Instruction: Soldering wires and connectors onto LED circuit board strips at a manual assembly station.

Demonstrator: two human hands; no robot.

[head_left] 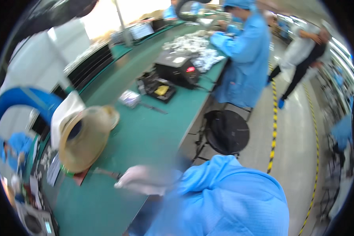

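A pale glove covers my right hand [141, 180], which is over the near edge of the green bench [145, 137] and partly blurred by motion. Its fingers are closed on a thin grey tool [106, 172], whose exact kind is unclear. Just beyond the tool's tip is a wide beige cone-shaped hood [86, 137], with a reddish flat piece [80, 177] beneath its rim. My blue sleeve [224, 188] fills the lower right. My left hand is not in view.
Farther along stand a black box with a red display [176, 70], a black tray with a yellow pad [158, 89], a small clear bag [129, 98] and a heap of whitish parts [190, 45]. A co-worker in blue [244, 59] sits there. A black round stool [227, 131] is beside the bench.
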